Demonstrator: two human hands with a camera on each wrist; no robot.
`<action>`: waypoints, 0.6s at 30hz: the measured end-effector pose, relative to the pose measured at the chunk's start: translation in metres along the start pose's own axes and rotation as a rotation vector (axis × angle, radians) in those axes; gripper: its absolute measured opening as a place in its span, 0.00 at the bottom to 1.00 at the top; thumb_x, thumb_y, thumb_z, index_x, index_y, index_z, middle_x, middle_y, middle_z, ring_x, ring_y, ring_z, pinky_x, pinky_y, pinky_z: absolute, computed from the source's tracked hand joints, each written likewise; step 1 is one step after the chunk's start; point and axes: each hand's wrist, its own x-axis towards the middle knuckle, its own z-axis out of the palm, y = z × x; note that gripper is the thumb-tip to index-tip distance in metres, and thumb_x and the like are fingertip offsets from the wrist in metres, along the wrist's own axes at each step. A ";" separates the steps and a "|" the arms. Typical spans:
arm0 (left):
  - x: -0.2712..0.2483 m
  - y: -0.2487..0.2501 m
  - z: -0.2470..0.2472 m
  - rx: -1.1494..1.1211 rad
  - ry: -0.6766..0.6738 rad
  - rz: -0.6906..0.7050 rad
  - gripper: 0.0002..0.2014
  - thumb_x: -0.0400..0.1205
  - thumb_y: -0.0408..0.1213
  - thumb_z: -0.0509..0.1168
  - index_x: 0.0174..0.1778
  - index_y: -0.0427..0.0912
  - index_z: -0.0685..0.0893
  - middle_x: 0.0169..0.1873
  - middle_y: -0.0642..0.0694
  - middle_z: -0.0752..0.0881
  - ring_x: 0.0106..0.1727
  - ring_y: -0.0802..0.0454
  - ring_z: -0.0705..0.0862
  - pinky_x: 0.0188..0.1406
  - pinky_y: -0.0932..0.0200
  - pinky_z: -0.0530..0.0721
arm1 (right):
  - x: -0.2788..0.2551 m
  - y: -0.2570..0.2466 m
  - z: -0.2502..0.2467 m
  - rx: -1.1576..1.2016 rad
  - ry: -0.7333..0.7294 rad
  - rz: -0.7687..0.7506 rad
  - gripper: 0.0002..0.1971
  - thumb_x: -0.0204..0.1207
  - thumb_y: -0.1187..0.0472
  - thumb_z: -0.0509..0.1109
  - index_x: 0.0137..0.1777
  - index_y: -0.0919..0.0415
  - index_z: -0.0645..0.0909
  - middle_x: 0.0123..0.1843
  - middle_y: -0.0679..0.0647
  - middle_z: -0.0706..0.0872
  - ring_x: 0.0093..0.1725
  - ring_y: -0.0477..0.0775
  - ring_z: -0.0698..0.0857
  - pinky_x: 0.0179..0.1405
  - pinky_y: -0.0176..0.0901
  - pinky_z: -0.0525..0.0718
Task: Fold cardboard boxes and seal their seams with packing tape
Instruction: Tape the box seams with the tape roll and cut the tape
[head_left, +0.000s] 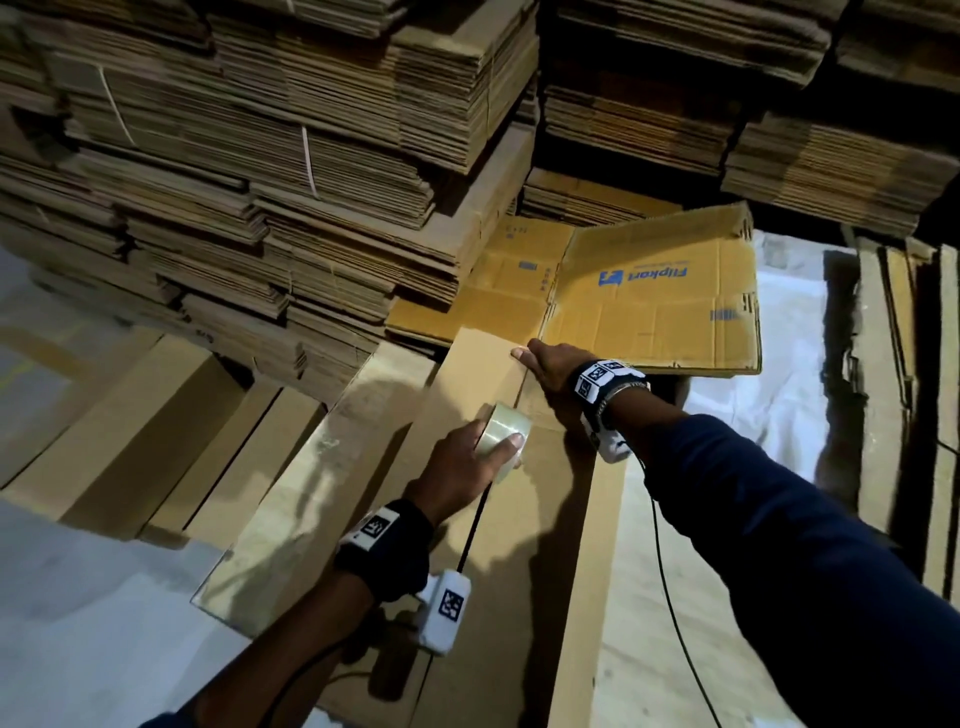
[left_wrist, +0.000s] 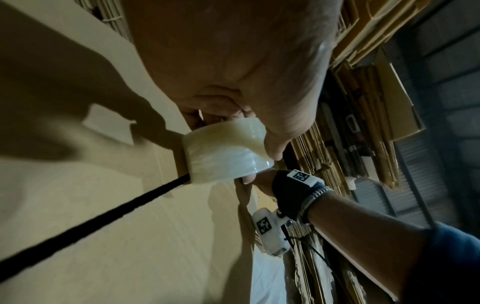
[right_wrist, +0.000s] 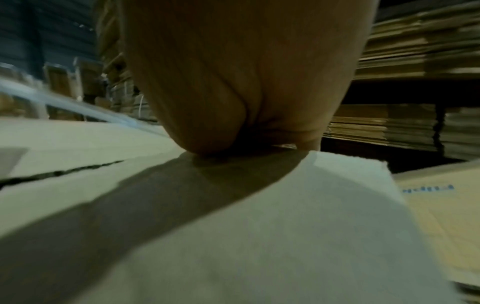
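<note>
Your left hand (head_left: 467, 457) curls around the clear packing tape roll (head_left: 503, 439), set on the long cardboard box (head_left: 524, 519) at its open centre seam (head_left: 470, 540), likely ready to run tape along it. Beyond the roll, your right hand (head_left: 550, 366) presses flat-fingered, holding the flaps shut. A printed flattened carton (head_left: 654, 301) and stacked cardboard bundles (head_left: 260, 182) crowd the box's far end.

Bundled stacks of flattened cardboard (head_left: 249, 171): ahead of both hands. White floor sheeting (head_left: 769, 374): right of the right hand.
</note>
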 end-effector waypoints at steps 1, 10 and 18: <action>-0.002 -0.001 -0.001 -0.016 -0.004 0.002 0.19 0.82 0.61 0.71 0.55 0.49 0.91 0.43 0.55 0.95 0.49 0.58 0.93 0.59 0.51 0.89 | -0.001 -0.001 0.003 -0.049 0.029 0.001 0.31 0.88 0.29 0.41 0.70 0.52 0.69 0.67 0.64 0.85 0.66 0.69 0.84 0.64 0.67 0.82; -0.006 0.000 0.009 -0.201 -0.007 0.022 0.17 0.85 0.58 0.70 0.53 0.48 0.92 0.42 0.50 0.95 0.43 0.57 0.92 0.42 0.59 0.85 | -0.035 -0.014 0.054 -0.348 0.106 -0.098 0.51 0.73 0.31 0.10 0.92 0.56 0.35 0.94 0.55 0.38 0.92 0.59 0.42 0.86 0.73 0.54; -0.044 -0.017 0.010 -0.076 0.038 0.012 0.15 0.83 0.59 0.72 0.52 0.51 0.92 0.39 0.56 0.95 0.44 0.57 0.94 0.49 0.53 0.91 | -0.030 -0.017 0.054 -0.300 0.130 -0.070 0.47 0.79 0.27 0.21 0.93 0.54 0.39 0.94 0.51 0.40 0.93 0.54 0.43 0.88 0.68 0.51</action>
